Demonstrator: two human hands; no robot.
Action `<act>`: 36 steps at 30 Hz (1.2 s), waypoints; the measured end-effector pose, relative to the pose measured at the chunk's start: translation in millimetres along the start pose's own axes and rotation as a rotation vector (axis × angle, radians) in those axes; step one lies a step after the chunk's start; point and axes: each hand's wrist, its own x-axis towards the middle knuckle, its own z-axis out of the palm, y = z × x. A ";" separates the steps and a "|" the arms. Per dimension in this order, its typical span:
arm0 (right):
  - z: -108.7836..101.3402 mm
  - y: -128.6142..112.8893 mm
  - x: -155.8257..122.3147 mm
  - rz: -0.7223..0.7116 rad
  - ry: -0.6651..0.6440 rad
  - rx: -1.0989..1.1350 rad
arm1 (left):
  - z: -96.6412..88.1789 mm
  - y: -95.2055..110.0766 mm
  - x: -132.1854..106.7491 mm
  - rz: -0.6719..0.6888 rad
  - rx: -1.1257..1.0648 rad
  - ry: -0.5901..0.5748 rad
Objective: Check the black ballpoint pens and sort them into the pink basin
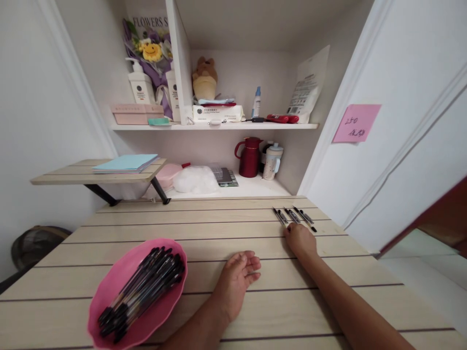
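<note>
My left hand (236,281) hovers or rests over the middle of the table, fingers loosely apart and nothing in it. Farther off, my right hand (302,240) is closed at the near end of a black pen (279,215), the leftmost of the small row; its fingertips partly hide that end. Beside it on the table lie more black pens (292,214), and a further pen (305,219) is at the row's right. To the left of my left hand stands a pink scalloped bowl (109,277) holding a heap of black-capped pens (146,287).
A small raised shelf (62,172) with blue paper (126,163) stands at the back left. Behind the table, a cabinet holds a red jug (250,158), a pale cup (272,163) and a white plastic bag (197,180). A pink note (356,123) hangs on the right wall.
</note>
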 end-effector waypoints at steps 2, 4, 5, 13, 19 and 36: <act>1.3 1.0 0.9 0.002 0.001 0.001 | 0.1 -0.2 0.1 -0.004 0.008 0.001; 1.5 1.7 1.3 0.003 -0.001 0.008 | 0.1 -0.7 0.6 -0.006 0.016 0.003; 1.4 1.9 1.3 0.005 -0.002 0.014 | 0.0 -1.0 0.8 -0.005 0.018 0.004; -0.9 0.8 0.8 0.021 -0.007 0.044 | -0.1 -0.5 1.2 -0.022 0.012 0.023; -1.3 -0.4 -0.2 0.033 0.010 0.056 | 0.4 -0.2 0.5 -0.026 0.019 0.021; -37.3 -57.7 -113.2 -0.417 -0.143 0.168 | 16.9 17.9 -10.0 0.095 0.328 0.054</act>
